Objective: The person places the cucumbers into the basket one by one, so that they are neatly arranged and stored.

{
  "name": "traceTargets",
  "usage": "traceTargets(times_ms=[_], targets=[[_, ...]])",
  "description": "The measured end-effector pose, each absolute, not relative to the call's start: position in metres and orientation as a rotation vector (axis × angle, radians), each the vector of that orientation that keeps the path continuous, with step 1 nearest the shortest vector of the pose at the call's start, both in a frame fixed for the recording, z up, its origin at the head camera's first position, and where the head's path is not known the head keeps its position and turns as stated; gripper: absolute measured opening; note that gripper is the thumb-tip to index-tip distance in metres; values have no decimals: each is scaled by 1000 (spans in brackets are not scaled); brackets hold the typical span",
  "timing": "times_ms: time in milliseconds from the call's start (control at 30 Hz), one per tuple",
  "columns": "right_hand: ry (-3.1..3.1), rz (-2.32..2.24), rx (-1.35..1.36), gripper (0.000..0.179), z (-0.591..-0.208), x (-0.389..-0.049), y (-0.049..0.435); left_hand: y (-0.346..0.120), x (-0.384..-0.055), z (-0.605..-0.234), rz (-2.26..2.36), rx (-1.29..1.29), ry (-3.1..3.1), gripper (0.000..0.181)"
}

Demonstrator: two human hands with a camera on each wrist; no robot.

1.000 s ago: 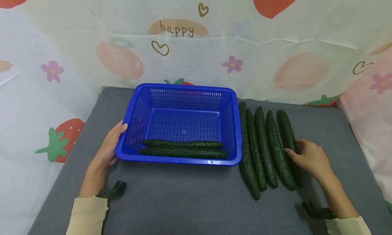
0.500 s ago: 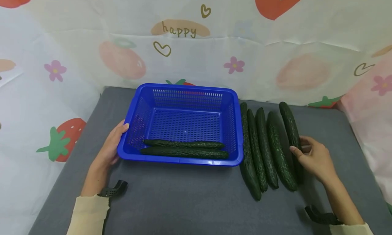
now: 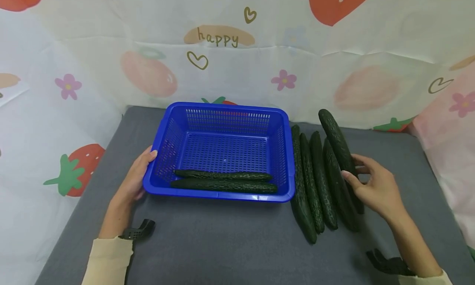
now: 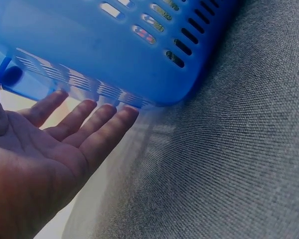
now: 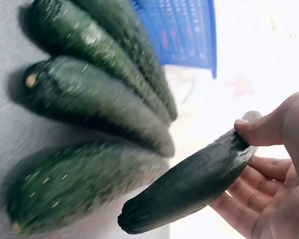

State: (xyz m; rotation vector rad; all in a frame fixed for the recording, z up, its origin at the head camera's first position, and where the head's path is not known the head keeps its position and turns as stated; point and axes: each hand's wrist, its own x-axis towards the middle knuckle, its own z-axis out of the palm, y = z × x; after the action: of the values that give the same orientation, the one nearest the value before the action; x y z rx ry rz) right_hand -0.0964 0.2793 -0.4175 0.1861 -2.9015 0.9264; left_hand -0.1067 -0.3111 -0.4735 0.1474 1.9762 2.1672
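My left hand [image 3: 134,173] holds the left rim of a blue plastic basket [image 3: 219,196], thumb on the rim. In the left wrist view its fingers [image 4: 107,130] lie nearly straight, fingertips against the basket's slotted outer wall [image 4: 104,55]. Two dark green cucumbers [image 3: 224,185] lie side by side inside, along the near wall. My right hand [image 3: 376,190] pinches another cucumber [image 3: 334,134] between thumb and fingers, tilted with its far end raised. The held cucumber overlaps the rightmost of several cucumbers [image 3: 306,194] lying in a row right of the basket.
A grey cloth [image 3: 222,243] covers the table. Behind it hangs a pale curtain [image 3: 237,74] printed with strawberries, hearts and flowers, close behind the basket's far rim. Dark wrist mounts [image 3: 389,265] stick out from both forearms.
My right hand has lifted the rightmost cucumber off the table and moved it left, its far end rising toward the row. My left hand and the basket have stayed in place.
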Motion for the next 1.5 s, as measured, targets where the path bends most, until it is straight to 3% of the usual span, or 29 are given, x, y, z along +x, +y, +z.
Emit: traceTargets(times_ms=[567, 1067, 1500], targets=[[-2876, 942, 452, 54, -390, -105, 228, -310, -107, -475, 2117, 88, 2024, 64], [-2898, 901, 668, 49, -366, -120, 173, -309, -106, -473, 2160, 97, 1980, 52], [-2841, 818, 868, 47, -353, -128, 131, -310, -106, -474, 2120, 69, 2009, 65]])
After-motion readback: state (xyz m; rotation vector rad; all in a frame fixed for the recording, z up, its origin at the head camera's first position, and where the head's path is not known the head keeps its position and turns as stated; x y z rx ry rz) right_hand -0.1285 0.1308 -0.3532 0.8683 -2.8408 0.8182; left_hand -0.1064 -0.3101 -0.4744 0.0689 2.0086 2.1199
